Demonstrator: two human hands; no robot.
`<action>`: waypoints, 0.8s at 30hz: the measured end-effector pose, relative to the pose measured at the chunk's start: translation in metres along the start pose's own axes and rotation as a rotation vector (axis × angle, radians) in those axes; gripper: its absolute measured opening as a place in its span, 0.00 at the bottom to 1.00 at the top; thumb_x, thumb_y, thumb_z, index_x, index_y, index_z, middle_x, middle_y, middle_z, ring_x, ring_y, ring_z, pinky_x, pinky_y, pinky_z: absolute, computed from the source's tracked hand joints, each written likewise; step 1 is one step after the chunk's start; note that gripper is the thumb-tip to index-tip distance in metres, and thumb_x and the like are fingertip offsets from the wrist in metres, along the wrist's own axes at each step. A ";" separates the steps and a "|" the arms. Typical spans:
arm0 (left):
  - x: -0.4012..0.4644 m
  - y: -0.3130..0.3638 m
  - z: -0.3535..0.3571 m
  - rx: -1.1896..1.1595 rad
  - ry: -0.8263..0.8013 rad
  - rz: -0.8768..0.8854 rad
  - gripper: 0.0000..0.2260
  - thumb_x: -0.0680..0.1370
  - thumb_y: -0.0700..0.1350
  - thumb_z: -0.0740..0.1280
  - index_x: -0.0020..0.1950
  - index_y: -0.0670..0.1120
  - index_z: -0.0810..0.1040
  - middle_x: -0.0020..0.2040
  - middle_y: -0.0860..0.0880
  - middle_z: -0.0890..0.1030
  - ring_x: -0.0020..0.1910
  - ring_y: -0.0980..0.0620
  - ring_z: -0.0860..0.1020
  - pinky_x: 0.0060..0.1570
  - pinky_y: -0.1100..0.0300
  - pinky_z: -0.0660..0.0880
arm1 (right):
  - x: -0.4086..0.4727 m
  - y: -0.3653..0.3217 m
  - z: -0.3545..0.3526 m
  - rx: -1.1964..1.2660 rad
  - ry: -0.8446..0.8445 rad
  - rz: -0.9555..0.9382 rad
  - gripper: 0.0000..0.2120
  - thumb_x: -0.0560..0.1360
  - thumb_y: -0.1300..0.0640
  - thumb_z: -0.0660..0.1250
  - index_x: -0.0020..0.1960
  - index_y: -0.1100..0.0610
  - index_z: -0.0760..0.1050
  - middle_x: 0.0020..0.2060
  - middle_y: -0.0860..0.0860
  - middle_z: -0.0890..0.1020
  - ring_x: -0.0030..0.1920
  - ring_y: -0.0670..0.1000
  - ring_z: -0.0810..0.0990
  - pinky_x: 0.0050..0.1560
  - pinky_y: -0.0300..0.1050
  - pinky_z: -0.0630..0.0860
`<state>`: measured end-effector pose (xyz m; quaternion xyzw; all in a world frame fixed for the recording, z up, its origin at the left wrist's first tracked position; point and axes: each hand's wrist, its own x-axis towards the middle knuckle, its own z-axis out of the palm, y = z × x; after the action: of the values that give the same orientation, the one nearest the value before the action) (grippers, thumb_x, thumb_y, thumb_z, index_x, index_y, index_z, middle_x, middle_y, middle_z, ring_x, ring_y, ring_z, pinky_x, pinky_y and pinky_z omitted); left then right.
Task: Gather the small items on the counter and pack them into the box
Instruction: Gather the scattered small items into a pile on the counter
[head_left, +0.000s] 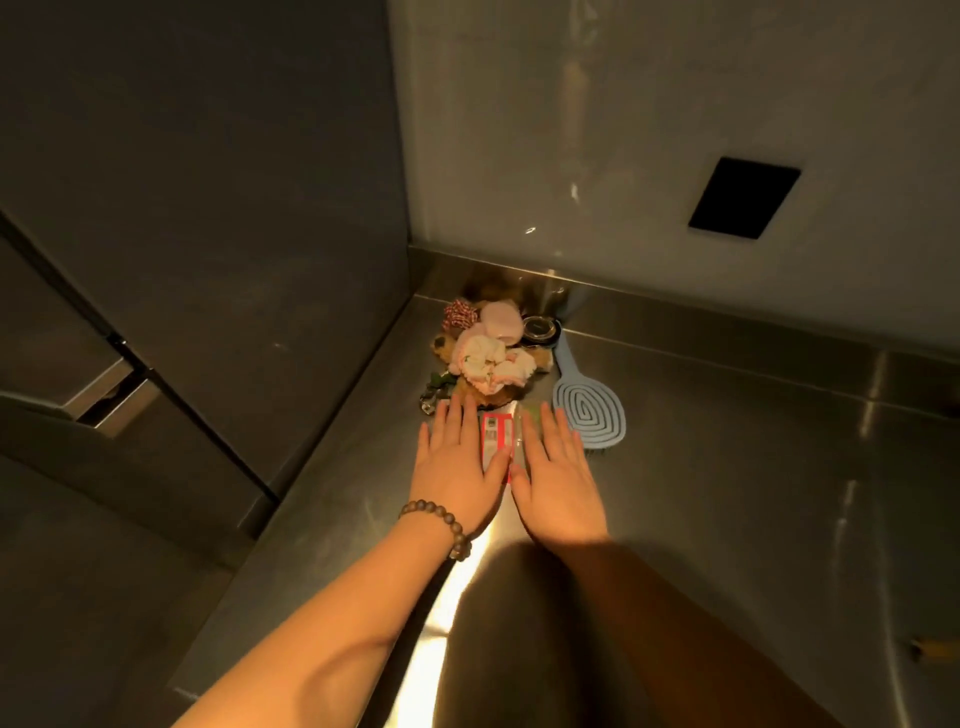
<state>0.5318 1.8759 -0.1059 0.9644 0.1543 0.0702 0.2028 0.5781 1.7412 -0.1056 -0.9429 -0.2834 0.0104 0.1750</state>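
A heap of small items lies in the far left corner of the steel counter (727, 493): pink and cream scrunchies (488, 358), a red-and-white striped scrunchie (460, 313), a round dark compact (540, 330) and a glinting clip (430, 399). Beside the heap lies a light blue hairbrush (584, 402). A flat red and white packet (496, 441) rests between my hands. My left hand (457, 457), with a bead bracelet on its wrist, lies flat with fingers spread, its thumb on the packet. My right hand (558, 467) lies flat to the packet's right. No box is visible.
A tall grey cabinet (234, 208) stands against the counter's left edge. A pale wall (623, 130) with a black rectangular plate (743, 197) rises behind the counter. A small brownish object (932, 649) sits at the far right edge.
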 end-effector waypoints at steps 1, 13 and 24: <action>-0.006 0.009 0.000 0.004 0.003 0.016 0.33 0.78 0.64 0.45 0.77 0.48 0.41 0.78 0.48 0.45 0.75 0.51 0.42 0.73 0.51 0.42 | -0.007 0.004 -0.007 0.001 0.019 0.000 0.29 0.81 0.48 0.50 0.77 0.49 0.42 0.78 0.50 0.44 0.74 0.46 0.34 0.73 0.46 0.34; -0.097 0.196 0.064 0.065 -0.026 0.159 0.35 0.74 0.67 0.39 0.76 0.48 0.51 0.77 0.47 0.54 0.75 0.49 0.48 0.73 0.47 0.46 | -0.147 0.155 -0.092 -0.038 0.102 0.181 0.28 0.81 0.43 0.50 0.77 0.47 0.46 0.78 0.50 0.45 0.75 0.49 0.35 0.72 0.49 0.36; -0.187 0.400 0.161 0.035 -0.116 0.230 0.36 0.73 0.68 0.40 0.77 0.51 0.48 0.77 0.49 0.52 0.75 0.50 0.48 0.69 0.51 0.39 | -0.314 0.349 -0.162 -0.076 0.119 0.367 0.26 0.79 0.46 0.56 0.75 0.49 0.58 0.77 0.56 0.53 0.77 0.56 0.47 0.74 0.54 0.45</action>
<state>0.4953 1.4078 -0.1006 0.9816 0.0317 0.0343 0.1850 0.5187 1.2483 -0.0957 -0.9836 -0.0959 -0.0244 0.1508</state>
